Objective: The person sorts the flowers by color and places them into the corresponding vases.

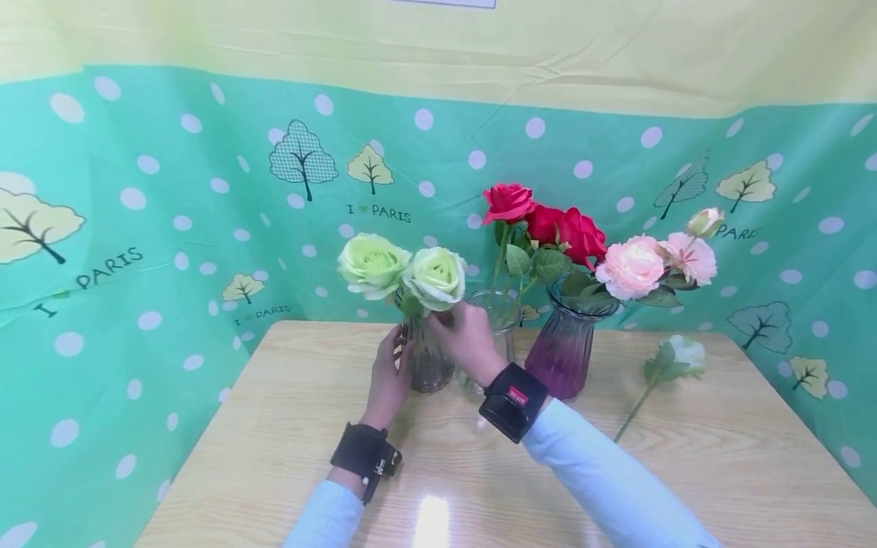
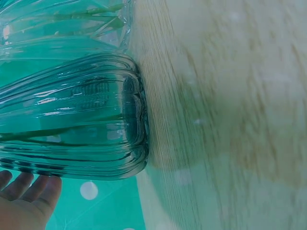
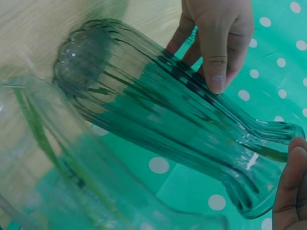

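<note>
Two pale green roses (image 1: pixel 373 265) lean out of a ribbed grey glass vase (image 1: pixel 432 369), their stems showing through the glass. My left hand (image 1: pixel 389 377) steadies the vase from its left side; in the right wrist view its thumb (image 3: pixel 214 72) lies along the near face with fingers behind. Just under the right green rose (image 1: pixel 435 278), my right hand (image 1: pixel 473 342) pinches its stem at the vase mouth. In the right wrist view, the fingers (image 3: pixel 292 167) overlap the rim beside a green stem (image 3: pixel 268 152). The bloom partly hides those fingertips.
Close on the right stands a clear glass vase (image 1: pixel 508 346) with red roses (image 1: pixel 508 202). Beyond it, a purple vase (image 1: pixel 563 354) carries pink flowers (image 1: pixel 630 266). One pale flower (image 1: pixel 685 356) lies at the wooden table's (image 1: pixel 288 472) right. A patterned cloth (image 1: pixel 171 304) hangs behind.
</note>
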A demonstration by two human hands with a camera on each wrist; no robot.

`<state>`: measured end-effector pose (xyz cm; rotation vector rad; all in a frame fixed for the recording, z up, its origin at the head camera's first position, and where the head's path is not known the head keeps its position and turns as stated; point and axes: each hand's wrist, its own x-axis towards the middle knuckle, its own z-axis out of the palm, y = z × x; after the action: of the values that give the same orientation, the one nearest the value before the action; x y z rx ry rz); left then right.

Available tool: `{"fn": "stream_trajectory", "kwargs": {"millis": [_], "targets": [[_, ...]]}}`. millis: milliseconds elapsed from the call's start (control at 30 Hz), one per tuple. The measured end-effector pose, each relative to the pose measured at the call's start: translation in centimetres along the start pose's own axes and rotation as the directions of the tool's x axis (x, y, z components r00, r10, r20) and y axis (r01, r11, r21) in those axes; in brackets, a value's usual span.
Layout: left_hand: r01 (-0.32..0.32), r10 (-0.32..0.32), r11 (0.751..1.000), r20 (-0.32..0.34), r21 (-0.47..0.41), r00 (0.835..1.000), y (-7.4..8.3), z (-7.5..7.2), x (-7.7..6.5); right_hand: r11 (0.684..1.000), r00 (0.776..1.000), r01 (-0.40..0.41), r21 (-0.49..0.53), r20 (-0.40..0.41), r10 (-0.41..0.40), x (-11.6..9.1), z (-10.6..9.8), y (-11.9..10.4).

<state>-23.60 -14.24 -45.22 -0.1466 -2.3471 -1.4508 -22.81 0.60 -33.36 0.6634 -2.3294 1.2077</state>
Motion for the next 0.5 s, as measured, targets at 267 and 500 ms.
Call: {"fn": "stream_trajectory", "kwargs": {"millis": [267, 500], "targets": [[-0.003, 0.002, 1.0, -0.011, -0.031, 1.0, -0.3, 0.2, -0.2, 0.999, 0.999, -0.049, -0.018, -0.008, 0.049, -1.5, -1.8, 1.2], [-0.046, 0.045, 0.999, -0.042, -0.027, 0.998, -0.4, 0.4, -0.1, 0.996, 0.998, -0.05, -0.069, -0.029, 0.048, -3.3, -4.2, 2.9]]}}
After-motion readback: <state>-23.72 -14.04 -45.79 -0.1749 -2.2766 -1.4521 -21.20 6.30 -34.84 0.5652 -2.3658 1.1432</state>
